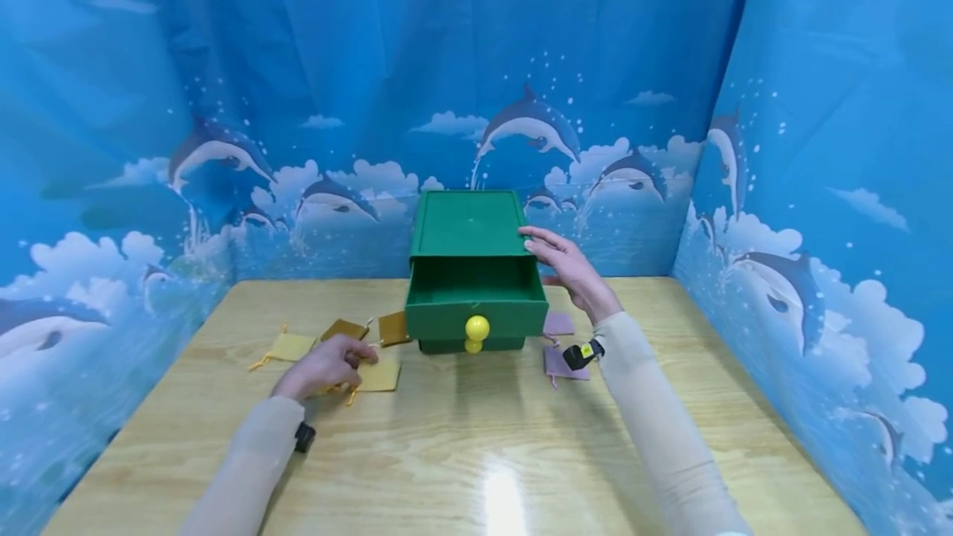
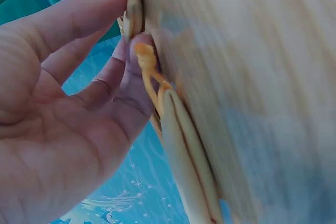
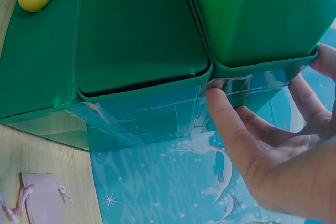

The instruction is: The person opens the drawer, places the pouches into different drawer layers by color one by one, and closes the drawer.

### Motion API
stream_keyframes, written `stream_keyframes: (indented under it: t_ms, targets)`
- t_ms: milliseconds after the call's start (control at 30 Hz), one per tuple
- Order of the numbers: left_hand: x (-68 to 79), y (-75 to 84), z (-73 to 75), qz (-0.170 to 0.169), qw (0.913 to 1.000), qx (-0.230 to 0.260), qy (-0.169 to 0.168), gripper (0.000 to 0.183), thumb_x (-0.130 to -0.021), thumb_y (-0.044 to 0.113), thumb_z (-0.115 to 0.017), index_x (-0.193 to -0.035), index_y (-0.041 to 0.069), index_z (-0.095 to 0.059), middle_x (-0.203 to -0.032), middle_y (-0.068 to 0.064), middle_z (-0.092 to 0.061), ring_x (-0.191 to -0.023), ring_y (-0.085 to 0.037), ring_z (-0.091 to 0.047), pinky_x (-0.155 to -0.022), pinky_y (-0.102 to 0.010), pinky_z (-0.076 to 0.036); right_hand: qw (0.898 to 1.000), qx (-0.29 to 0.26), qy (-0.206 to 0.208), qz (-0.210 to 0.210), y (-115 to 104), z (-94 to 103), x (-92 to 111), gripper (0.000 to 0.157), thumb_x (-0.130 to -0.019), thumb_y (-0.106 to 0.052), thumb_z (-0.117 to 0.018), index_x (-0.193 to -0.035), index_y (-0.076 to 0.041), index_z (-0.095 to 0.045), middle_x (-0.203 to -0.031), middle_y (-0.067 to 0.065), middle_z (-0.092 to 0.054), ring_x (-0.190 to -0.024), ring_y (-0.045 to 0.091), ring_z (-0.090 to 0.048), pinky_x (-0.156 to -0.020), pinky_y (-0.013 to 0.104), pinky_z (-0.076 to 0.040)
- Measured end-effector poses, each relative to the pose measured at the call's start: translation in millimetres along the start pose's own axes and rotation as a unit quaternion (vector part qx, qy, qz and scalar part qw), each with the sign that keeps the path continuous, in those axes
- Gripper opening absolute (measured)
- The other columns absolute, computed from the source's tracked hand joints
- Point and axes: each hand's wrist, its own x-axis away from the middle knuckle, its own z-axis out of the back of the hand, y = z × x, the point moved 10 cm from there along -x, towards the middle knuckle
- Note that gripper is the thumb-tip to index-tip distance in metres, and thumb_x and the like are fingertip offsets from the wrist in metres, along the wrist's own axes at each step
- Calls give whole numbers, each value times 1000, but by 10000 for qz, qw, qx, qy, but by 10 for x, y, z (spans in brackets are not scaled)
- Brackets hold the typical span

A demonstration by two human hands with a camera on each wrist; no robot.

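At the left of the table, my left hand [image 1: 328,366] pinches the edge of a pale yellow drawstring pouch [image 1: 381,374] between thumb and fingertips. In the left wrist view another yellow pouch [image 2: 186,156] with an orange cord lies beside those fingers. A green drawer cabinet [image 1: 469,222] stands at the back middle, its upper drawer [image 1: 447,321] pulled out and showing a yellow round knob [image 1: 477,327]. My right hand [image 1: 569,267] rests on the cabinet's right side, fingers near the top edge and thumb [image 3: 228,111] lower on the side wall.
Two brown pouches [image 1: 345,329] lie left of the cabinet, with a further yellow pouch [image 1: 293,346] beyond the left hand. Purple pouches [image 1: 558,323] lie to the cabinet's right, near the right wrist. A blue dolphin-print curtain [image 1: 372,64] closes off the back and sides.
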Motion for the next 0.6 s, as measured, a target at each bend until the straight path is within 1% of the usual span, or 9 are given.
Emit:
stream_keyframes:
  t_ms: [100, 200, 267, 333, 400, 433, 533, 600]
  targets:
    - [-10, -11, -6, 72, 9999, 94, -21, 43, -76, -12, -67, -116, 4, -69, -119, -13, -64, -87, -21, -53, -67, -30, -46, 10000, -14, 7, -1, -23, -22, -3, 48, -100, -47, -50, -147, -35, -44, -161, -5, -26, -149, 29, -21, -112, 61, -31]
    - [-36, -15, -23, 134, 9999, 82, -52, 41, -75, -13, -66, -112, 4, -70, -119, -13, -63, -83, -20, -51, -64, -30, -45, 10000, 11, 2, 42, -34, -27, 14, 49, -100, -49, -51, -146, -34, -44, -161, -4, -27, -148, 28, -24, -112, 61, -31]
    - [-51, -14, -20, 161, 9999, -29, -21, 39, -75, -12, -67, -109, 5, -71, -117, -12, -63, -83, -20, -51, -67, -31, -45, 10000, 22, 7, 87, -44, -30, 21, 50, -99, -49, -52, -146, -34, -45, -160, -3, -28, -148, 27, -25, -111, 61, -31]
    - [-57, 13, -12, 78, 9998, -208, 4, 37, -75, -11, -68, -107, 6, -72, -117, -11, -64, -86, -20, -52, -72, -33, -47, 9999, 27, 17, 123, -54, -32, 28, 50, -99, -50, -52, -146, -34, -45, -160, -3, -28, -148, 28, -26, -111, 61, -32]
    - [-63, 37, -2, 15, 9992, -400, 42, 34, -74, -9, -69, -104, 8, -73, -112, -9, -66, -88, -20, -52, -76, -34, -47, 9999, 27, 27, 133, -59, -34, 33, 49, -99, -50, -52, -145, -35, -45, -160, -3, -29, -148, 28, -25, -111, 61, -32]
    - [-70, 43, -1, -18, 9988, -481, 43, 34, -75, -9, -69, -103, 8, -73, -107, -8, -66, -88, -20, -52, -76, -35, -47, 9999, 37, 33, 138, -58, -32, 32, 49, -98, -50, -53, -145, -35, -45, -160, -3, -29, -148, 28, -26, -111, 61, -33]
    - [-85, 55, -10, -59, 9983, -583, 22, 31, -76, -8, -68, -102, 10, -72, -95, -7, -63, -83, -21, -50, -72, -34, -45, 9999, 33, 42, 147, -58, -24, 39, 50, -98, -50, -53, -145, -35, -45, -160, -3, -29, -147, 28, -27, -110, 61, -33]
    - [-88, 62, -14, -64, 9983, -573, 8, 30, -78, -7, -67, -101, 10, -72, -92, -7, -62, -81, -21, -49, -68, -33, -43, 9999, 4, 50, 152, -56, -17, 35, 50, -98, -50, -53, -145, -35, -46, -160, -2, -29, -147, 28, -28, -110, 61, -34]
